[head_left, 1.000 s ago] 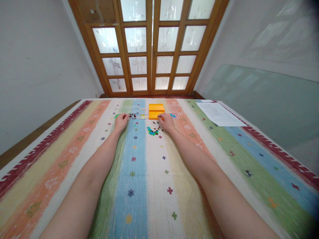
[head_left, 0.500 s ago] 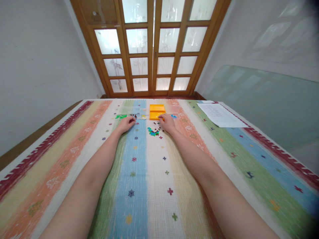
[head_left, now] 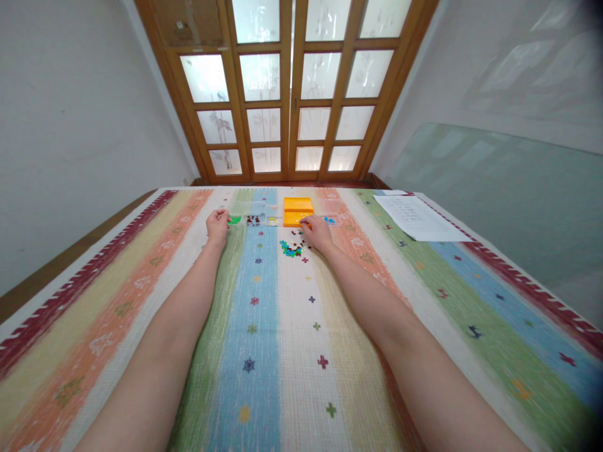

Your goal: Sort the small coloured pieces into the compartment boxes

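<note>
My left hand (head_left: pixel 217 226) is at the left end of a row of clear plastic boxes, with its fingers pinched together beside the small green pieces (head_left: pixel 235 220). Whatever may be between those fingertips is too small to make out. Dark brown pieces (head_left: pixel 253 220) and yellow pieces (head_left: pixel 272 221) sit in the boxes to the right. My right hand (head_left: pixel 316 230) is curled at the near right edge of an open orange box (head_left: pixel 298 204); its closed fingertips partly cover that edge. Just below lies a loose pile of mixed blue, green and dark pieces (head_left: pixel 291 249).
Blue pieces (head_left: pixel 329 220) are in a clear box right of the orange one. Printed paper sheets (head_left: pixel 419 216) lie at the far right of the striped tablecloth (head_left: pixel 254 376). Beyond the table stands a wooden glass-paned door (head_left: pixel 286 113).
My left hand has moved left, from in front of the brown pieces to the outer side of the green ones. My right hand has stayed at the orange box.
</note>
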Tool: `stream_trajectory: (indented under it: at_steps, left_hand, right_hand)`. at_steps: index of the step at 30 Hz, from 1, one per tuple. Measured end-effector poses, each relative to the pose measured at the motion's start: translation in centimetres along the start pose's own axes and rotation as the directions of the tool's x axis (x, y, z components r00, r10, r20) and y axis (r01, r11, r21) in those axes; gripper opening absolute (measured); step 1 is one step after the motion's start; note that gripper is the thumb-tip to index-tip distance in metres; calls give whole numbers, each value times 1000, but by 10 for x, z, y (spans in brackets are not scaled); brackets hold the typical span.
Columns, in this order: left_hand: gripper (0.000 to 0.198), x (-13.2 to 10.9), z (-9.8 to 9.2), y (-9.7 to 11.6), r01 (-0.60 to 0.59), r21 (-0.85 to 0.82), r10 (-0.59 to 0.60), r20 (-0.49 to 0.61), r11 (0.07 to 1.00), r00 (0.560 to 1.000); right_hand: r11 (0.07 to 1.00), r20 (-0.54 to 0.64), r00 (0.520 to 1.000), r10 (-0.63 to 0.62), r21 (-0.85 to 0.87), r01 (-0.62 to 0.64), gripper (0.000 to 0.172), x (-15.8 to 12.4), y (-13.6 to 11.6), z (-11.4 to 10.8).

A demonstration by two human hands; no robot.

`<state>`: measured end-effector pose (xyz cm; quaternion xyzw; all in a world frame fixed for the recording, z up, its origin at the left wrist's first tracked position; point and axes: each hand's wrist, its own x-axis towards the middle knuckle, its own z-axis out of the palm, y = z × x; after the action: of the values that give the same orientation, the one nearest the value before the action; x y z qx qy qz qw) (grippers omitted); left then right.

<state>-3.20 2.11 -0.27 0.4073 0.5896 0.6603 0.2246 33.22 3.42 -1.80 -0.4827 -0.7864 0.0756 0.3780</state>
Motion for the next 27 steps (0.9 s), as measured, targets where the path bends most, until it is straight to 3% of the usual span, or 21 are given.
stream_trajectory:
  at_steps: [9,13,17,21,24,27]
  left_hand:
    - [14,-2,-9,4,74,80,-62,-150,994,987]
    - [13,0,-8,-1,71,119,-54,-142,990,988]
    - [17,1,-3,-10,-7,168,13,-37,986,999]
    - [22,-4,5,-15,-113,248,86,118,962,989]
    - [24,-15,12,-11,-226,303,150,252,926,956]
    - [24,-31,20,-4,-353,348,191,422,868,886]
  right_hand:
    - [1000,14,1000,1,-7,-1,21,-1,-2,-1]
    - [999,22,999,-32,-34,32,22,-1,-6,-4]
    - [990,131,981,-141,7,142,22,-2,-17,-7]
    - [972,291,928,-230,35,231,19,-3,-33,-8]
    - [958,359,892,-274,21,285,17,-5,-41,-8]
    - [958,357,895,-268,-1,287,16,-7,-46,-6]
